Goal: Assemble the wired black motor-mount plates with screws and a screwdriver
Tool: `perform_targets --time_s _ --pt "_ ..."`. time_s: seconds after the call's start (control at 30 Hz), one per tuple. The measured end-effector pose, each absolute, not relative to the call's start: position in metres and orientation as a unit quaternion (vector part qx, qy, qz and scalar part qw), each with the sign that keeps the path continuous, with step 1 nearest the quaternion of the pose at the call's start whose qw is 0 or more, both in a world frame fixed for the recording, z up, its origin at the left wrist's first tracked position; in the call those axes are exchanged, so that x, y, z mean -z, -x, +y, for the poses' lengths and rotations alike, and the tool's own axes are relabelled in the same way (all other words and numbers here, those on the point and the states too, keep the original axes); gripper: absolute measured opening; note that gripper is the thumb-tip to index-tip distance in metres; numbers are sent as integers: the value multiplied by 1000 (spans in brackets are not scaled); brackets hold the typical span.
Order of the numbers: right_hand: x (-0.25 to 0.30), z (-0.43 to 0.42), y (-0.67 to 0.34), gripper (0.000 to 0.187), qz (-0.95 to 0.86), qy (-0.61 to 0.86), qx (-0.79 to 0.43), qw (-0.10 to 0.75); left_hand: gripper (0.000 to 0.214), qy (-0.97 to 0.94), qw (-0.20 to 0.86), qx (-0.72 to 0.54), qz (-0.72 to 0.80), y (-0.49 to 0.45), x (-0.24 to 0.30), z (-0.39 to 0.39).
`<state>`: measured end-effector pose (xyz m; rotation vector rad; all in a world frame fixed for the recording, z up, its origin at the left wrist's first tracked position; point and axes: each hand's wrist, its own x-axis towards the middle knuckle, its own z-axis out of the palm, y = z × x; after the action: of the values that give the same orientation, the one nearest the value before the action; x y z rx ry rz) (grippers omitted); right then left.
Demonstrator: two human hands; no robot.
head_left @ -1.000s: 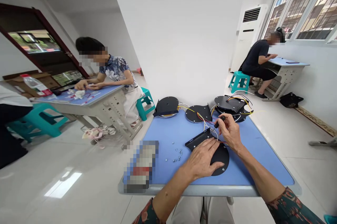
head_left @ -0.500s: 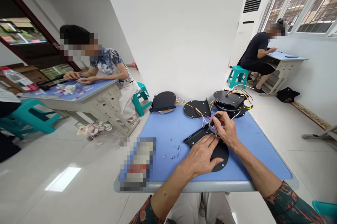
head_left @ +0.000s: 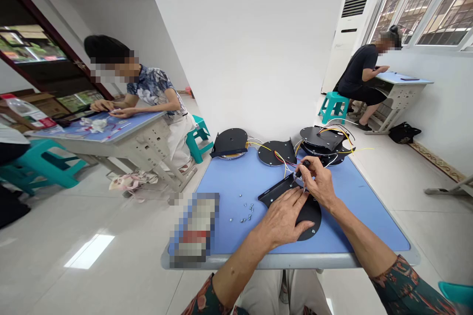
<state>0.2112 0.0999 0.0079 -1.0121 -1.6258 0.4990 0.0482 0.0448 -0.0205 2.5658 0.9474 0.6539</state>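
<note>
A round black metal plate (head_left: 309, 214) with a straight bent-up flange lies in front of me on the blue table, screws dotted around its rim. Flat across its middle rests my left hand (head_left: 286, 216), fingers stretched out and thumb apart. My right hand (head_left: 316, 182) is closed around the dark handle of a screwdriver (head_left: 305, 163). The tool slants down toward a screw (head_left: 290, 186) beside the flange; whether its tip sits in the screw head is too small to tell. Several small loose screws (head_left: 250, 210) are scattered left of the plate.
Behind the plate lie more black discs with coloured wires: one at left (head_left: 229, 142), one in the middle (head_left: 276, 152), a stack at right (head_left: 320, 138). A blurred-out item (head_left: 195, 228) is at the table's left front. Two people sit at other desks.
Almost nothing differs. The view has shifted very slightly; both hands, the screwdriver and the plate keep their places.
</note>
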Motion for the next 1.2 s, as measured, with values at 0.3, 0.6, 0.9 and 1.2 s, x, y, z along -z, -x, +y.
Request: perform_targets --time_s 0.3,0.6,0.9,1.2 --pt "-3 102 -213 14 -706 399 -189 554 76 -903 161 -210 339 -48 19 45" --pt "-5 100 -212 14 -715 399 -183 545 76 -902 163 -215 337 -49 20 45" --pt "-5 102 -216 16 -751 385 -165 511 77 -902 166 -214 337 -49 19 45" --pt "-6 107 -215 21 -750 402 -146 504 67 -869 221 -273 350 -49 18 44"
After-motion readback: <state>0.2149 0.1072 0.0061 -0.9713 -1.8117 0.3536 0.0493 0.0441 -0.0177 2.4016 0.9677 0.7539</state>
